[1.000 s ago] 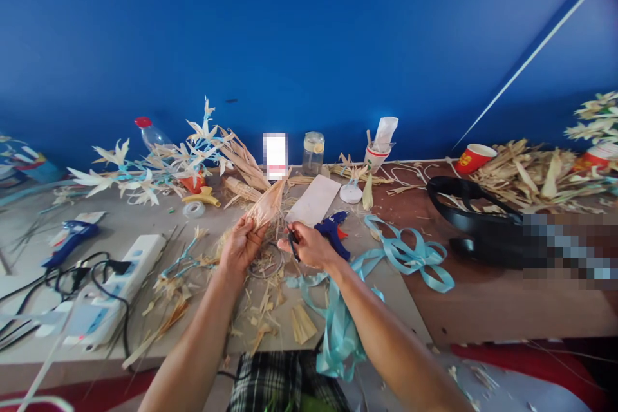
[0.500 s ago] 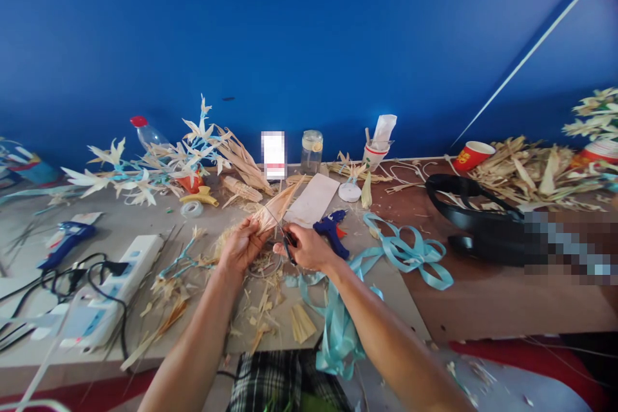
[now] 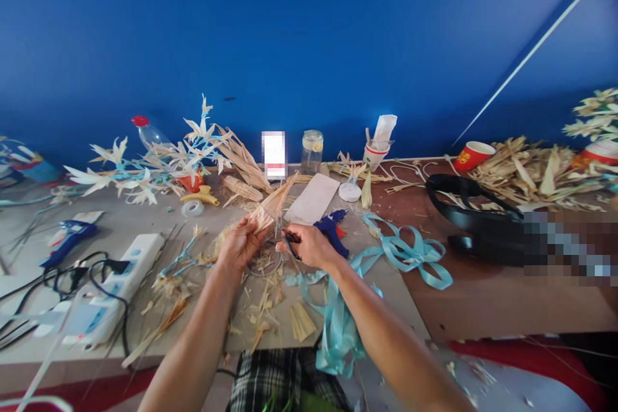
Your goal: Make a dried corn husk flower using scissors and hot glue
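Note:
A pale corn husk (image 3: 271, 207) is pinched in my left hand (image 3: 243, 242), its tip pointing up and away from me. My right hand (image 3: 311, 246) grips black-handled scissors (image 3: 291, 242), whose blades lie at the husk's right edge. Husk scraps (image 3: 263, 309) are strewn on the table below both hands. Just right of my right hand rests a blue glue gun (image 3: 333, 232), and behind it a flat pale card (image 3: 313, 198). Light blue ribbon (image 3: 340, 328) trails beneath my right forearm.
Husk flowers on blue stems (image 3: 145, 170) stand at the back left. A white power strip (image 3: 123, 283) with black cables and a second glue gun (image 3: 70, 241) lie left. Toward the back are a glass jar (image 3: 312, 153) and a red paper cup (image 3: 474, 156). Black headgear (image 3: 477, 225) sits right.
The husk's tip has swung left and my left hand has barely moved. My right hand and the scissors have shifted slightly right.

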The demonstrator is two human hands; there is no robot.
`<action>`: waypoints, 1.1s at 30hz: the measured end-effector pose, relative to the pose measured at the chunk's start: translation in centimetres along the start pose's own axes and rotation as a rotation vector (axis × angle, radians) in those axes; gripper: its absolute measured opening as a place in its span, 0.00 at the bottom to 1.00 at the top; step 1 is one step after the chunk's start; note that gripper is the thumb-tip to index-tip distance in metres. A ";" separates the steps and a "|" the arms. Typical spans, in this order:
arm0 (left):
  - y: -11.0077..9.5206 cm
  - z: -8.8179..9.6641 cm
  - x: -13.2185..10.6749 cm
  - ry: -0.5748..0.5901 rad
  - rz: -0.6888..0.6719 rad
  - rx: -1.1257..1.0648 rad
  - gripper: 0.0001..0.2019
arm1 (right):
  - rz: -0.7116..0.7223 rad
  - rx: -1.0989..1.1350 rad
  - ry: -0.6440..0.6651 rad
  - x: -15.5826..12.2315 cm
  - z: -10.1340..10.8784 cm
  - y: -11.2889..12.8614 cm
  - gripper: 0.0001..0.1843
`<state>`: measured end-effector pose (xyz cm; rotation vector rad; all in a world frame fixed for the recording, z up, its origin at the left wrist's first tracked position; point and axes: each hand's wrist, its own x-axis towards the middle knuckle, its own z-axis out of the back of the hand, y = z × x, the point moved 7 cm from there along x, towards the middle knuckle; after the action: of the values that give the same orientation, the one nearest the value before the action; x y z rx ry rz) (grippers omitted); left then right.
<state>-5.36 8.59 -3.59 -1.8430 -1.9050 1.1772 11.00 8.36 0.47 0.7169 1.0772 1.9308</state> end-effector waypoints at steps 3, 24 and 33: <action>-0.1 0.0 -0.1 -0.014 -0.021 -0.003 0.11 | 0.008 -0.020 -0.006 0.1 0.0 -0.4 0.18; -0.6 0.3 0.0 -0.055 -0.092 0.014 0.09 | -0.045 -0.125 -0.047 0.0 0.5 -0.3 0.13; -0.6 -0.7 -0.6 0.028 -0.147 0.140 0.06 | -0.098 -0.001 -0.035 0.3 0.1 -0.9 0.18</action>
<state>-5.25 8.36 -2.55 -1.6099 -1.8564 1.1969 11.27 8.94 -0.22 0.6831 1.0703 1.8292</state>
